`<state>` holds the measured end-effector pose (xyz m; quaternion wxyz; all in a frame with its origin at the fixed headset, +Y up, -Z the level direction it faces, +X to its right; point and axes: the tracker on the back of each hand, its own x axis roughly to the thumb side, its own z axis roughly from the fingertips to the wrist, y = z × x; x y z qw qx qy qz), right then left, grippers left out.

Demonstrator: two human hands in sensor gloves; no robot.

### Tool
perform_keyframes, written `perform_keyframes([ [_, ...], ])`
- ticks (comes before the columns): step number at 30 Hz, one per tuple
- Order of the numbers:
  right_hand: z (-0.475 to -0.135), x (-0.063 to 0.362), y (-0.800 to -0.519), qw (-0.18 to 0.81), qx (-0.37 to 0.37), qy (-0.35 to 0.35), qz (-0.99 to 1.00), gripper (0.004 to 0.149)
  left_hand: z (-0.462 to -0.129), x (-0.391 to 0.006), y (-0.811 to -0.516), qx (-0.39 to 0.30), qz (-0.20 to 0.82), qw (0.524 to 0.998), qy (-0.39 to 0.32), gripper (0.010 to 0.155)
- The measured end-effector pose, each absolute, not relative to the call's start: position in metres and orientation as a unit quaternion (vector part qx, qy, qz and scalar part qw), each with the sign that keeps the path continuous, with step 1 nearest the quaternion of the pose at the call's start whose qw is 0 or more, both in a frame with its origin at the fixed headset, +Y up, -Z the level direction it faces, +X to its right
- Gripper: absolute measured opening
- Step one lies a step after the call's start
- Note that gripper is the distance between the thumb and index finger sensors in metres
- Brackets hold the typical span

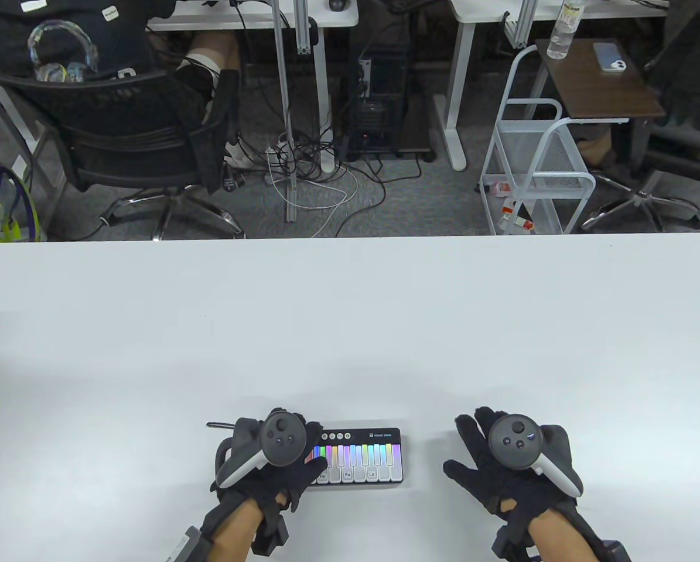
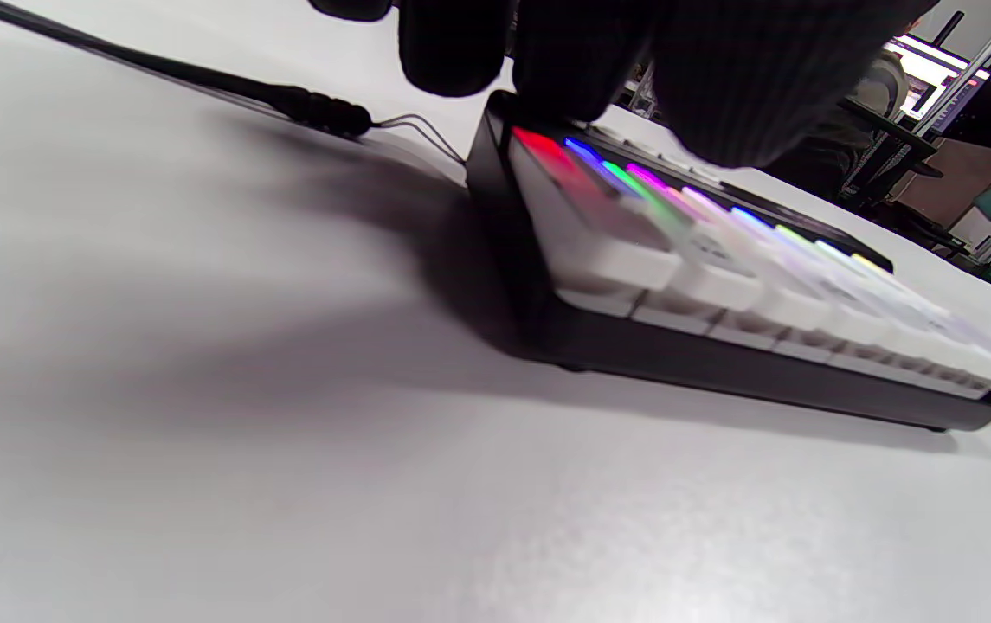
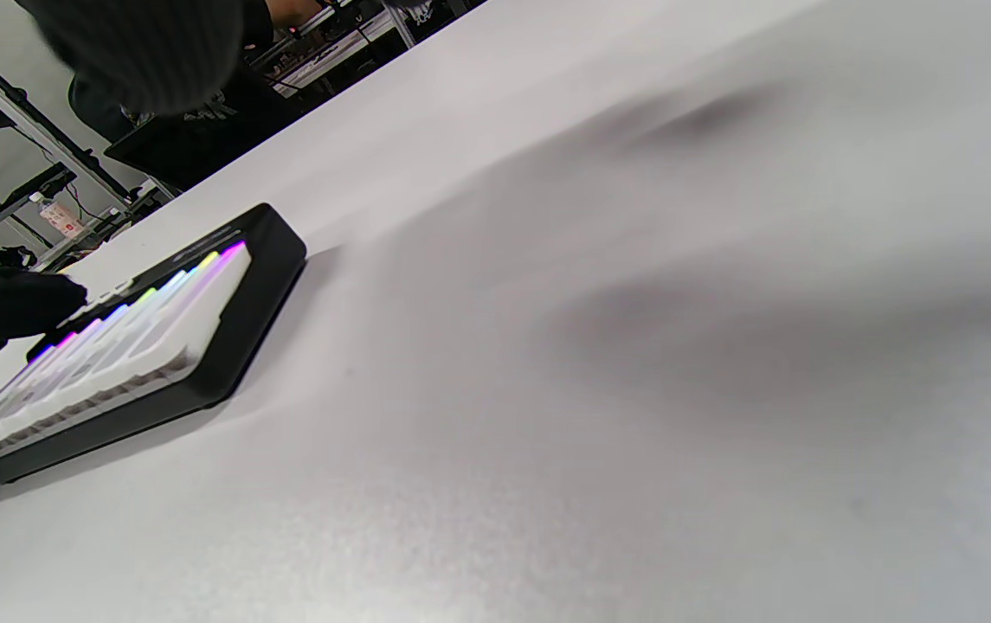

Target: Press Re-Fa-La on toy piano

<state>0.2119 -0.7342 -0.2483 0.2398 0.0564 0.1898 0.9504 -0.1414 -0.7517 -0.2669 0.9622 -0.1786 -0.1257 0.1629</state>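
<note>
The toy piano [image 1: 361, 455] is a small black box with white keys lit in rainbow colours, near the table's front edge. Labels Re [image 1: 323, 476], Fa [image 1: 348, 474] and La [image 1: 372, 474] show on the keys. My left hand [image 1: 294, 468] lies over the piano's left end, its thumb [image 1: 319, 466] reaching onto the keys beside the Re label. In the left wrist view its fingers [image 2: 564, 61] hang over the piano's [image 2: 720, 294] far left corner. I cannot tell if a key is down. My right hand [image 1: 490, 462] rests on the table right of the piano, fingers spread, holding nothing.
A thin black cable [image 1: 221, 424] runs left from the piano's back corner; it also shows in the left wrist view [image 2: 313, 108]. The white table [image 1: 350, 328] stretches far behind the piano. Chairs, desks and a white wire cart [image 1: 537, 170] stand beyond its far edge.
</note>
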Motion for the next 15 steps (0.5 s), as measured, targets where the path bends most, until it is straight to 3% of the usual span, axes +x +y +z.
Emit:
perform_keyframes([
  [15,-0.2483,0.2119,-0.7340,0.239,0.056,0.191,0.951,0.081,-0.2650,-0.1402,-0.7512,-0.189,0.170,0.960,-0.116,0.068],
])
